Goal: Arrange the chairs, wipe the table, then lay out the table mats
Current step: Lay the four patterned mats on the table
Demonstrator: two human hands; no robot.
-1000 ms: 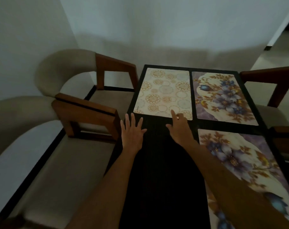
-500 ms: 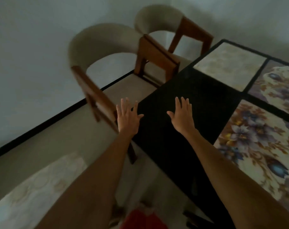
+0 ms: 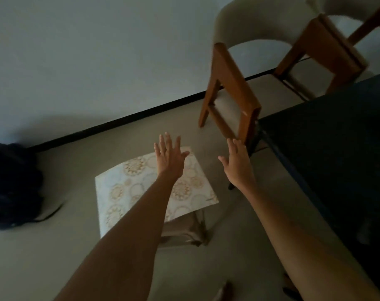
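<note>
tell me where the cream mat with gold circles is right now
In the head view the cream rectangular table mat with gold circle patterns lies off the table, on a low stool left of the dark table, in front of the near wooden chair, under the open left hand.

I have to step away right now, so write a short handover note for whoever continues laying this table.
Left hand: open, holds nothing, reaching over the circle-patterned mat.
Right hand: open, holds nothing, beside the near chair.
The mat lies on a low stool on the floor, left of the dark table.
Done: cannot tell from this view; the table corner in sight is bare.
Left: pick up this mat and lay it on the table.
</note>
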